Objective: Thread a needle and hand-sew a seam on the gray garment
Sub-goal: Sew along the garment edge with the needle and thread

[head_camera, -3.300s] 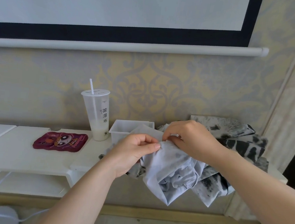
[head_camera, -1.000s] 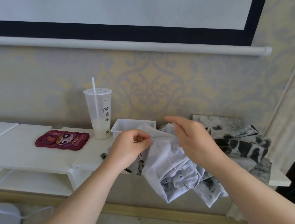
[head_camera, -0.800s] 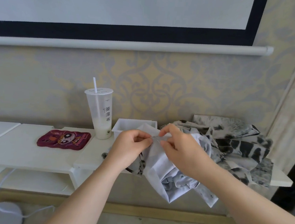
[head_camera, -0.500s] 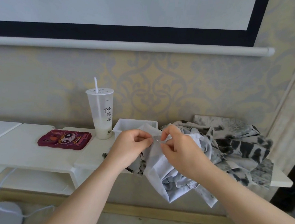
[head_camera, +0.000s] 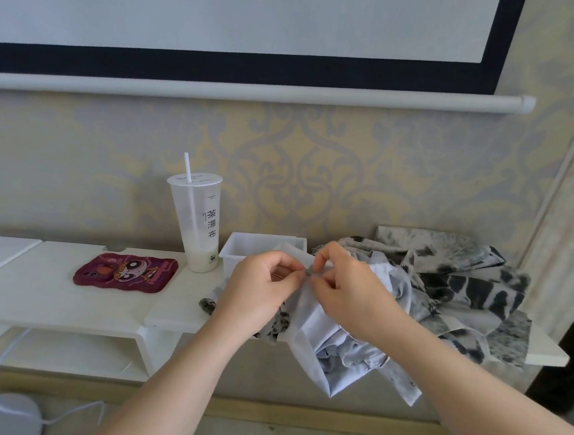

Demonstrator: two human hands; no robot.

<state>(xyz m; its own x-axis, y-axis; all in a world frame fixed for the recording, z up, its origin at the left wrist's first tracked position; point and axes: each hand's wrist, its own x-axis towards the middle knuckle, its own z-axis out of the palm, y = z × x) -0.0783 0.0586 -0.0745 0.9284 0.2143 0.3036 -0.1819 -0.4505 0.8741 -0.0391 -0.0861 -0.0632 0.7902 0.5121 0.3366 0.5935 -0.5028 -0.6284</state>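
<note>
Head view: our left hand [head_camera: 258, 292] and right hand [head_camera: 350, 292] both pinch the gray garment [head_camera: 315, 343]; far left, the cup [head_camera: 196, 220] holds a straw [head_camera: 188, 167] and little milky drink [head_camera: 201, 262].

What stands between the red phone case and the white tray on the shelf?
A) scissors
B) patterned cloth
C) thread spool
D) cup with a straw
D: the cup with a straw stands on the shelf, with the red phone case to its left and the white tray just to its right.
</note>
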